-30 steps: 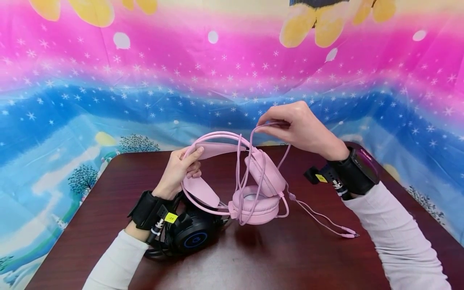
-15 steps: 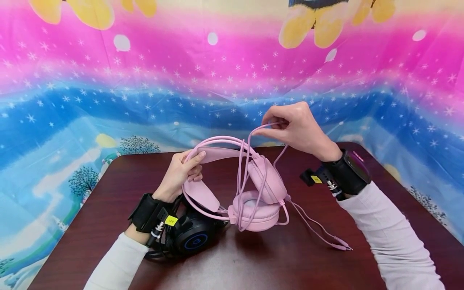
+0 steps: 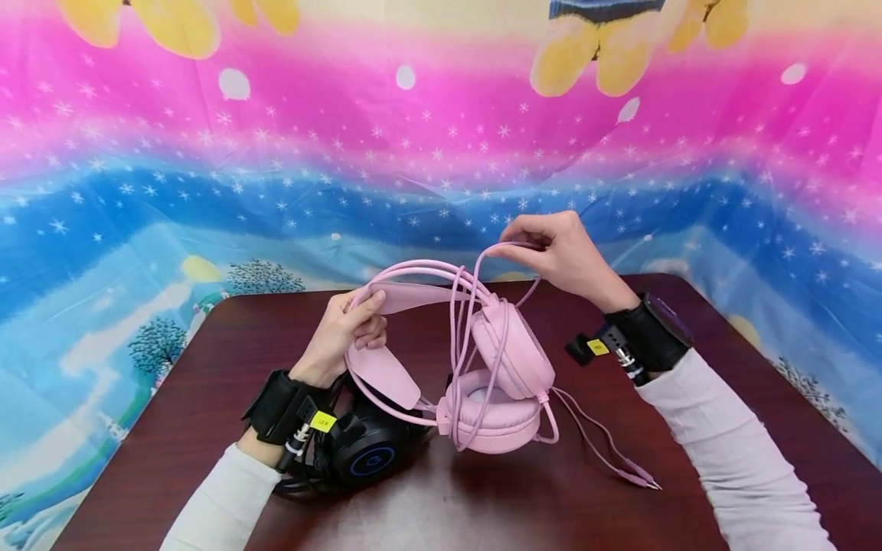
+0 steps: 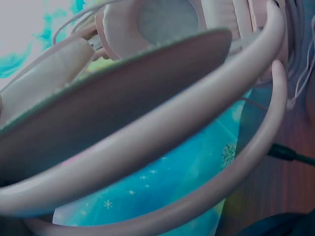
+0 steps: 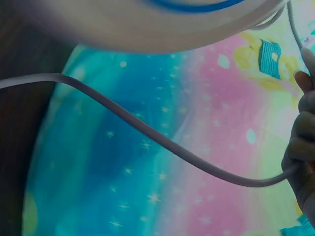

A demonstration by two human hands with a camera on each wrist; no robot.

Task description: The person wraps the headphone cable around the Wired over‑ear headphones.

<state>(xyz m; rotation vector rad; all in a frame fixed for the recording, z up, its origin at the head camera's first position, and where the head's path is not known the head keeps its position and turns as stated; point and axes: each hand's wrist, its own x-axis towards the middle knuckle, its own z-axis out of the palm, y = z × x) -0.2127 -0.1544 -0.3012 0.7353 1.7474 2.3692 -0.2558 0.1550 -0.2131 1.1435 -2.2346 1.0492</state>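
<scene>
My left hand (image 3: 353,329) grips the curved headband of pink over-ear headphones (image 3: 513,352), which hang tilted with both ear cups to the right. In the left wrist view, the two bars of the headband (image 4: 147,135) and its padded strap fill the foreground. My right hand (image 3: 568,252) pinches the pink cable (image 3: 485,254) between thumb and fingers, up and to the right of the cups. Several loops of this cable wrap around the ear cups. In the right wrist view, the cable (image 5: 147,129) runs from the curled fingers (image 5: 304,147) across to the left.
Black headphones (image 3: 375,444) with a blue ring on the cup lie on the dark red table (image 3: 551,513), partly behind my left hand and the pink headband. Cable plugs (image 3: 639,478) dangle at the right. A patterned cloth (image 3: 413,153) stands behind the table.
My right hand has come down slightly, still pinching the cable. The pink ear cups have sunk a little, and the dangling plugs have swung down and left. The left hand keeps its grip.
</scene>
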